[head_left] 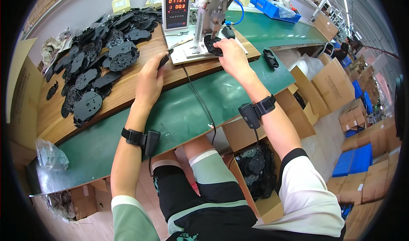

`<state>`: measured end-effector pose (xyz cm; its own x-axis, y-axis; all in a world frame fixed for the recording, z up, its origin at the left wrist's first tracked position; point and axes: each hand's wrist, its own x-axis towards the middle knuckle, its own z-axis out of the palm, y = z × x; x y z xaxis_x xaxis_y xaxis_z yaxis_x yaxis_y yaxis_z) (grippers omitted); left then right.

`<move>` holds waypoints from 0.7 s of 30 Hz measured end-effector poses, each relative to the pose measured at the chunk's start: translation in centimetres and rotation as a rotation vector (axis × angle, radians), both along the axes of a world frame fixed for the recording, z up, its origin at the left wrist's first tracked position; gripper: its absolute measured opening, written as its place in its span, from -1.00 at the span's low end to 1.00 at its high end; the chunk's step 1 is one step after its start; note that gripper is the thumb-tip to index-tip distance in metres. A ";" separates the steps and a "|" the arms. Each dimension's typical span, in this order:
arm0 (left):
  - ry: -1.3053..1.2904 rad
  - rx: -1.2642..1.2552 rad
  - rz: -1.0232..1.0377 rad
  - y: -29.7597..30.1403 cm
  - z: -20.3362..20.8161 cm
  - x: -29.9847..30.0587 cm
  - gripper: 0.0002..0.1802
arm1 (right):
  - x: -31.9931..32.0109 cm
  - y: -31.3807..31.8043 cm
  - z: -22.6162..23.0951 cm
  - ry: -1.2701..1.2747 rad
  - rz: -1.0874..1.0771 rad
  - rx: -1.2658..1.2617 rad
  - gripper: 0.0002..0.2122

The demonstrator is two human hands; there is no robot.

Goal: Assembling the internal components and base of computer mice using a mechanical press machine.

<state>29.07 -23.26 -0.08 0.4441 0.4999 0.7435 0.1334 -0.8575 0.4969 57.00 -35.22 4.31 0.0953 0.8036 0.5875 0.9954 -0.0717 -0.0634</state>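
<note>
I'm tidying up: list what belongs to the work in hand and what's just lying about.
Likely in use:
press
black part at the press, in the right hand
dark piece in the left hand
heap of black parts

Apparently lying about:
plastic bag, front left
blue tray, back right

I count two bare hands, left hand (pixel 149 85) and right hand (pixel 233 55); two black wrist devices (pixel 257 112), one per forearm; one black part (pixel 164 60) in left grasp, one dark piece (pixel 211 45) at right fingers; one press (pixel 211 17); one digit display (pixel 176 11); one wooden board (pixel 51 117); one blue crate (pixel 264 6); one clear bag (pixel 51 155) at left table corner; heaped black parts (pixel 89 77) too overlapped for me to count
</note>
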 end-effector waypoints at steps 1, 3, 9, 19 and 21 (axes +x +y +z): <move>0.025 -0.015 0.010 -0.1 0.1 0.2 -0.56 | 0.1 0.0 0.3 -0.002 -0.006 -0.019 -0.64; 0.075 -0.044 0.028 -0.7 0.2 0.8 -0.60 | 0.5 -0.1 0.9 -0.005 -0.021 -0.058 -0.66; 0.231 0.337 -0.068 -2.9 1.5 7.5 -0.47 | 0.3 -3.2 1.2 0.200 -0.013 0.120 -0.72; 0.522 0.514 0.066 -3.8 2.7 16.6 -0.43 | -7.0 -28.9 -11.4 0.473 -0.404 0.247 -0.62; 0.520 0.549 0.108 -4.2 2.4 17.3 -0.44 | -6.4 -34.0 -15.5 0.519 -0.555 0.148 -0.65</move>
<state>46.35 -27.46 2.27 0.7748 0.1798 0.6061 0.3309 -0.9322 -0.1464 50.56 -69.20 -11.20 0.7539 0.4740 0.4550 0.6561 -0.5057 -0.5602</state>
